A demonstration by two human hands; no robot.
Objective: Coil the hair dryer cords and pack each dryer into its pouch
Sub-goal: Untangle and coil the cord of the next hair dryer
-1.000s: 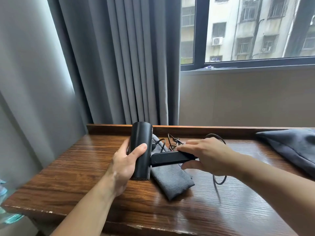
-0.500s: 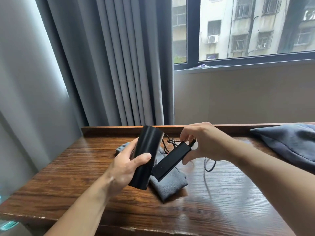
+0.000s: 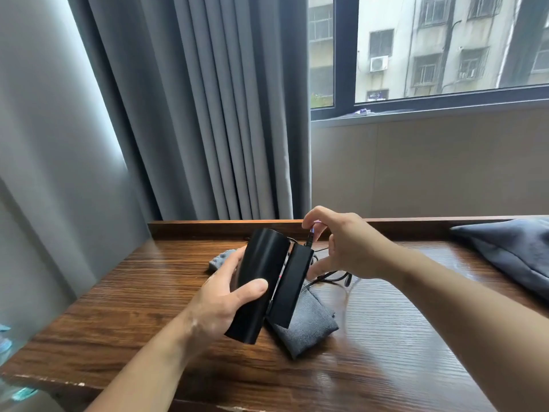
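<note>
Two hands: we hold both above the grey pouch (image 3: pixel 306 328).
Left hand (image 3: pixel 219 304): gripping the hair dryer (image 3: pixel 261 281), handle folded, over the pouch.
Right hand (image 3: pixel 347 248): fingers spread, fingertips at the cord (image 3: pixel 310 240).

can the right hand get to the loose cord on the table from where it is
Likely yes: the cord lies uncovered on the table just under the right hand, beside the dryer the left hand grips.

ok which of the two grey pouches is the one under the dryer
The lighter grey pouch in the middle, lying directly below the held hair dryer; the darker pouch sits apart at the table's right edge.
</note>
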